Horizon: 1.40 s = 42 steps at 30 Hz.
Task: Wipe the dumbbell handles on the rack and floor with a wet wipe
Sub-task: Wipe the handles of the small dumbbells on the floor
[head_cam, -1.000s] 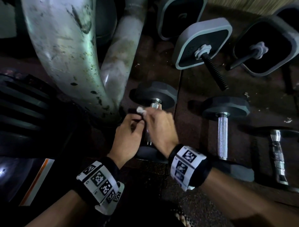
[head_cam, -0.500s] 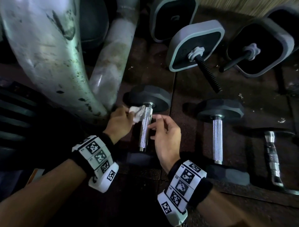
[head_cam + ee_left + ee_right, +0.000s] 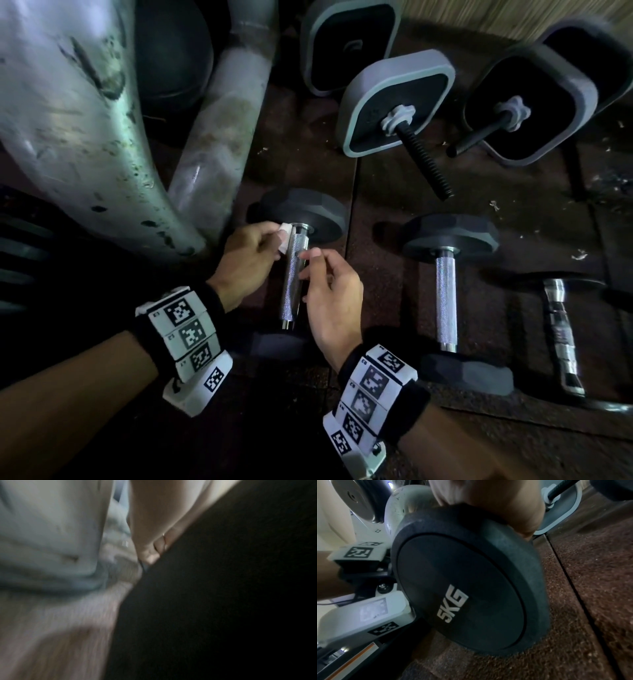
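A black dumbbell lies on the floor with its knurled steel handle (image 3: 292, 284) pointing away from me. My left hand (image 3: 279, 236) pinches a white wet wipe (image 3: 284, 237) against the handle's far end, beside the far head (image 3: 308, 209). On the handle's right side my right hand (image 3: 306, 272) has relaxed fingers, its fingertips (image 3: 310, 254) touching the steel. The right wrist view shows the near head marked 5KG (image 3: 462, 588) under my palm (image 3: 488, 500). The left wrist view is blurred and shows only a finger (image 3: 149, 547) against a dark mass.
Two scuffed grey metal legs (image 3: 85, 120) (image 3: 219, 120) rise just left of the dumbbell. To the right lie a second knurled dumbbell (image 3: 445, 301) and a chrome one (image 3: 561, 335). Two square-plate adjustable dumbbells (image 3: 394, 102) (image 3: 527, 102) lie behind. The floor is brown rubber matting (image 3: 376, 192).
A second ago both hands met at the wipe over the handle. The right hand let go and moved to the handle's right side; the left hand now holds the wipe alone.
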### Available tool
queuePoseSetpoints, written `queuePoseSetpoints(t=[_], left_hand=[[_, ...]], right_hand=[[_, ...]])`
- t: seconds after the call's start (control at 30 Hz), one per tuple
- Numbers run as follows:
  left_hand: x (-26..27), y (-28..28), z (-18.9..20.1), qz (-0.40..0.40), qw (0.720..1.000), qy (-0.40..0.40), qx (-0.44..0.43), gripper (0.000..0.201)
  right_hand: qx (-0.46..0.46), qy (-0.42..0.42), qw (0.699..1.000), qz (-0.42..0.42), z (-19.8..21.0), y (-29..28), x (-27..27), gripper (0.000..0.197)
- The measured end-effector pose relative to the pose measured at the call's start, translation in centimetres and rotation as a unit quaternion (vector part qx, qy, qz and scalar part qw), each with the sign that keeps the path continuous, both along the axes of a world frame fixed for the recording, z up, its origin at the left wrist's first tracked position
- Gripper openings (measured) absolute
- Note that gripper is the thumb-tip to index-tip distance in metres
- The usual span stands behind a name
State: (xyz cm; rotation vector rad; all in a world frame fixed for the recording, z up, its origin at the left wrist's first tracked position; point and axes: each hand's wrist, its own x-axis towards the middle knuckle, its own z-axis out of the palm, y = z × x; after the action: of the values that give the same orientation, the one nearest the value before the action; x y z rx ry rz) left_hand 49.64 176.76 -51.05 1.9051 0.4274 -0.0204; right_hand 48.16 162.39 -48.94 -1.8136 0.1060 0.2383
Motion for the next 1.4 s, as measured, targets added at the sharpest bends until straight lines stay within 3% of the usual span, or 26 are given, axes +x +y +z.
queuePoseSetpoints(t=[0.1,0.2,0.27,0.37,0.47,0.53,0.63,0.7,0.87,1.07,1.27,1.4], left_hand=[[-0.7,0.1,1.7,-0.042,0.99,-0.081,0.107,0.021],[-1.7,-0.7,3.4,-0.076,0.981,-0.139,0.115,0.019],[-2.2,-1.4,3.4,-0.051,0.98,-0.15,0.12,0.013],[-3.1,-1.6,3.0,0.042,0.988,-0.138,0.06,0.015],[-5.2,-1.7,2.6,0.072,0.991,-0.109,0.022,0.014],[-7.0,-2.3,1.8,0.09,0.992,-0.083,0.014,0.009],[-8.8,-3.3,0.5,0.149,0.987,-0.053,-0.024,0.011],[-9.1,-3.4,0.0,0.173,0.983,-0.056,-0.029,0.017],[-8.9,-3.4,0.3,0.175,0.981,-0.069,-0.048,0.007],[-9.0,-3.4,-0.1,0.166,0.981,-0.089,-0.039,0.012],[-8.9,-3.3,-0.3,0.166,0.981,-0.09,-0.046,0.012],[-9.0,-3.3,0.0,0.165,0.98,-0.101,-0.044,0.027]], right_hand=[[0.011,-0.016,1.0,-0.019,-0.1,0.0,-0.1,0.017],[0.071,0.007,0.997,0.008,-0.6,-0.1,0.3,0.026],[0.067,0.007,0.996,0.064,-1.0,-0.4,0.8,0.029],[0.03,-0.01,0.996,0.089,-1.0,-1.0,1.9,0.019],[0.016,0.01,1.0,0.008,-1.5,-2.2,3.3,0.012],[-0.043,0.037,0.998,-0.025,-2.5,-3.1,4.5,0.008],[-0.128,0.064,0.988,0.054,-3.2,-2.2,5.3,0.013],[-0.13,0.062,0.985,0.097,-3.2,-0.5,5.4,0.017],[-0.119,0.043,0.987,0.104,-3.2,0.3,5.0,0.02],[-0.078,0.051,0.987,0.129,-3.2,-1.7,1.2,0.021],[-0.086,0.053,0.991,0.084,-2.1,0.0,5.2,0.022],[-0.102,0.066,0.983,0.141,-3.1,-1.8,1.7,0.02]])
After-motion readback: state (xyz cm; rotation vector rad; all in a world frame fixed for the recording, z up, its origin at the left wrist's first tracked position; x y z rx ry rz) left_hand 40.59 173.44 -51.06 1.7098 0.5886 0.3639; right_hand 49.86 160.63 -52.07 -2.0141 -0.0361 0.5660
